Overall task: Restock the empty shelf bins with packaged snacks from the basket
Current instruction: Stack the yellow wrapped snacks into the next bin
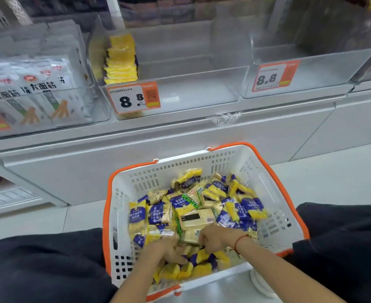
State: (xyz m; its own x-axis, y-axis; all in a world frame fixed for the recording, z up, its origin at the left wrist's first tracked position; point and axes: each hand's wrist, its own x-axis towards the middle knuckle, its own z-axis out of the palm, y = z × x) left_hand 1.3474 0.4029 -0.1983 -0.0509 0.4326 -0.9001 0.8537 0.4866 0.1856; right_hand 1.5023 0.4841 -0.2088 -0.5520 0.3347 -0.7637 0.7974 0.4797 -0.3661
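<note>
A white basket with an orange rim (274, 206) sits on the floor between my knees, holding several yellow-and-blue snack packs (202, 206). My left hand (169, 251) and my right hand (217, 238) are both down in the near part of the pile, fingers curled around packs. Above, a clear shelf bin (193, 92) with an 8.8 price tag holds a short stack of yellow packs (120, 60) at its left end; the rest of it is bare. A second clear bin (311, 71) to its right is bare.
At the left, a bin holds white bags with orange chicken-foot pictures (38, 95). A white shelf base (158, 149) runs below the bins. My dark-trousered knees (344, 237) flank the basket. The floor is pale tile.
</note>
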